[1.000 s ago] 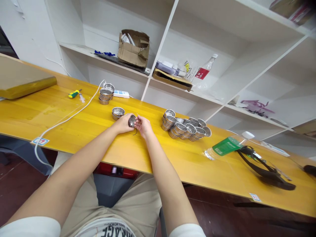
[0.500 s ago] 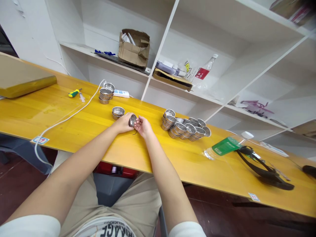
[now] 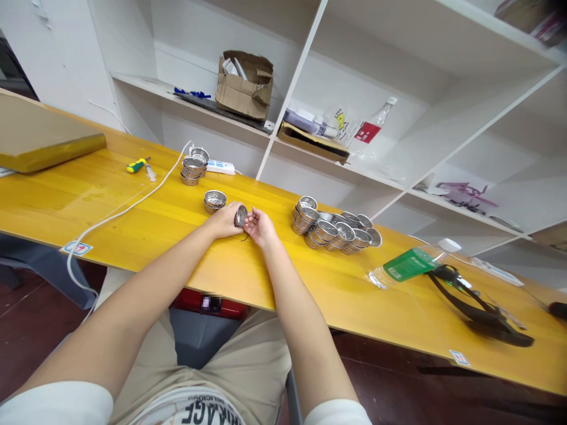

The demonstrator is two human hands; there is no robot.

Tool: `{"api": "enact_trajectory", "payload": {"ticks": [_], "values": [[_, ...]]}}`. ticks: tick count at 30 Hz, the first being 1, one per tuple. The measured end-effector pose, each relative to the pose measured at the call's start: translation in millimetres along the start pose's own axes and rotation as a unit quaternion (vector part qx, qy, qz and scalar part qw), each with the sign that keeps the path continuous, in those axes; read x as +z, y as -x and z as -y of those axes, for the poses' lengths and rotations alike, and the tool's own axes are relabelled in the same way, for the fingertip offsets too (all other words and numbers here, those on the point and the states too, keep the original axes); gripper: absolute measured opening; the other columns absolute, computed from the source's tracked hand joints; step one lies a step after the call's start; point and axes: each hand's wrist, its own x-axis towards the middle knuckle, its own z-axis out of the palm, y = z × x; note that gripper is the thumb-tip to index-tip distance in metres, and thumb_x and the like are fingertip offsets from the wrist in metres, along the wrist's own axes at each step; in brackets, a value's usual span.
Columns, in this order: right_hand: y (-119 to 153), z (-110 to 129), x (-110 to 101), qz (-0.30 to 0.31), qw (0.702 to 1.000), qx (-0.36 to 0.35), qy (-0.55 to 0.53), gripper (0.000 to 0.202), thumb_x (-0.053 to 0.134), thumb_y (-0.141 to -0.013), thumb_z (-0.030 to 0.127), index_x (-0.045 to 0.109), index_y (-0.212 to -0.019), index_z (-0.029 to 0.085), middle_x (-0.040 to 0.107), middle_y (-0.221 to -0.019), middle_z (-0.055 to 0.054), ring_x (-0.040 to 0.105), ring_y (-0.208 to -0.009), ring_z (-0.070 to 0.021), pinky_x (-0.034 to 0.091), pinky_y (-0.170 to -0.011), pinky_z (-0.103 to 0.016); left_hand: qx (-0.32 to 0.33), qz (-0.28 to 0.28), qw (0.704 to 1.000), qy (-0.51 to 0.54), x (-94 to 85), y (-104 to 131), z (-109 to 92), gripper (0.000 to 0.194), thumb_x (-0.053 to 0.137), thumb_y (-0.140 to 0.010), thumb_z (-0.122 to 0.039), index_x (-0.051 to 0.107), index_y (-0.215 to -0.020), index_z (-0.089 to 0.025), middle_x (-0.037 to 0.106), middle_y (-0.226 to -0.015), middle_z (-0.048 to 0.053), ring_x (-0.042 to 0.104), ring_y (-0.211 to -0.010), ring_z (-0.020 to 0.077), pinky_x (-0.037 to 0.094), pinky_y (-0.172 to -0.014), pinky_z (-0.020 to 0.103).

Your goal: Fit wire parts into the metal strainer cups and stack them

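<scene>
Above the table's front part, my left hand [image 3: 225,221] is wrapped round a small perforated metal strainer cup [image 3: 241,216]. The cup is tilted, its open mouth facing right. My right hand [image 3: 260,227] is close beside that mouth, palm turned up and fingers curled together; whatever they pinch is too small to make out. A thin dark strand [image 3: 244,238] shows just below the fingers. Just behind my left hand stands a short stack of strainer cups [image 3: 215,202]. To the right is a larger group of stacked strainer cups [image 3: 328,230].
More stacked cups [image 3: 194,167] stand at the back left by a power strip [image 3: 221,167]. A white cable [image 3: 133,203] crosses the table [image 3: 146,236]. A screwdriver [image 3: 137,166] lies left. A bottle with a green label [image 3: 410,264] and a black strap [image 3: 478,313] lie right. Shelves rise behind.
The view has shifted slightly. My left hand keeps the strainer cup, and my right fingers stay beside its mouth with only a slight change in position.
</scene>
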Motion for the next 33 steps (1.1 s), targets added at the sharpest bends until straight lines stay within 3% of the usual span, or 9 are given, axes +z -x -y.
{"api": "enact_trajectory", "payload": {"ticks": [12,18,26,33], "values": [[-1.7,-1.2,-1.4,0.011,1.000,0.009,0.011,0.034,0.050,-0.103,0.023,0.054,-0.069,0.019,0.051,-0.048,0.003,0.053,-0.046,-0.0104,0.047,-0.049,-0.018,-0.010,0.004,1.000,0.009,-2.3,0.7,-4.6,0.043,0.074,-0.073,-0.030,0.058,-0.112,-0.021,0.065,-0.107,0.008,0.065,-0.103,0.0288,0.052,-0.094,0.041],[-2.8,0.1,-4.3,0.017,0.999,0.027,0.034,0.032,0.055,-0.100,0.027,0.052,-0.069,0.020,0.045,-0.048,0.006,0.051,-0.044,-0.0098,0.041,-0.044,-0.018,0.013,0.003,1.000,0.016,0.3,0.4,-2.3,0.047,0.075,-0.074,-0.032,0.057,-0.116,-0.021,0.065,-0.111,0.008,0.065,-0.106,0.0291,0.053,-0.096,0.042],[0.1,4.6,-4.8,0.052,0.997,0.048,0.018,0.036,0.048,-0.100,0.027,0.048,-0.064,0.021,0.037,-0.046,0.007,0.041,-0.040,-0.0089,0.030,-0.039,-0.019,0.033,-0.001,0.999,0.004,2.4,-0.5,-3.8,0.052,0.075,-0.079,-0.036,0.053,-0.124,-0.021,0.064,-0.119,0.011,0.063,-0.115,0.0305,0.051,-0.102,0.043],[3.8,8.2,-2.1,0.062,0.997,0.049,0.014,0.037,0.047,-0.100,0.026,0.043,-0.063,0.023,0.032,-0.045,0.007,0.034,-0.040,-0.0096,0.035,-0.041,-0.019,0.049,-0.023,0.998,-0.004,3.9,0.3,-3.5,0.054,0.075,-0.080,-0.033,0.051,-0.127,-0.019,0.063,-0.122,0.013,0.062,-0.116,0.0310,0.051,-0.103,0.043]]}}
